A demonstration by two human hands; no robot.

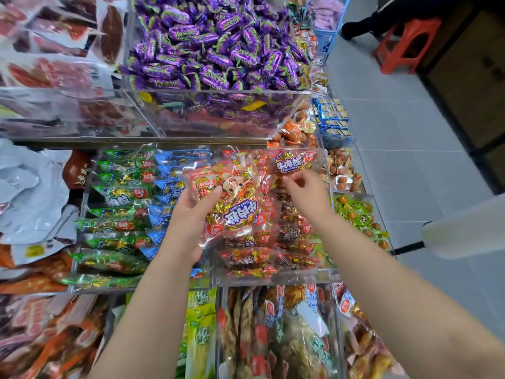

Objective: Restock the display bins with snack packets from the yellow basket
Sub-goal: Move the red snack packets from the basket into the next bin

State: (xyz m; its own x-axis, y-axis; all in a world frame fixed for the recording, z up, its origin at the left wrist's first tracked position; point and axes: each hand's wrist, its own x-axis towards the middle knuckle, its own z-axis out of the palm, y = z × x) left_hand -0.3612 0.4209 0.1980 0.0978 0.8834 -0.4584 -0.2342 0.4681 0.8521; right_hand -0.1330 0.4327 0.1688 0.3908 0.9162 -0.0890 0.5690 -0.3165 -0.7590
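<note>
L hand (pixel 191 214) holds a red packet (pixel 232 203) of beef cubes over the clear bin (pixel 273 277) of same red packs: thumb on the face, fingers under, so it's pinched at its left edge and tilted. R hand (pixel 303 187) reaches to the bin's far right, fingers curled on the top of another red pack (pixel 295 162) standing against the back wall; looks like a light pinch, can't tell how firm. Yellow basket not in view.

Risks, as I judge them:
- Held packet is gripped by one edge only; film is slick, could slide out and drop onto the green packs (pixel 114 225) in the bin just left, i.e. wrong compartment.
- Red bin already looks near full; pushing one more in may crush or pop up the packs underneath or tip one over the front wall onto the lower bins (pixel 273 337).
- R hand tugging the rear pack could drag neighbours w/ it.

Around: blue packs (pixel 169 170) between green and red stock, purple candy (pixel 213 47) in the bin above, small egg snacks (pixel 352 212) in bins to the right, red stool (pixel 407 42) on the floor well apart. The upper bin's front wall overhangs the back row, so access there is tight.
</note>
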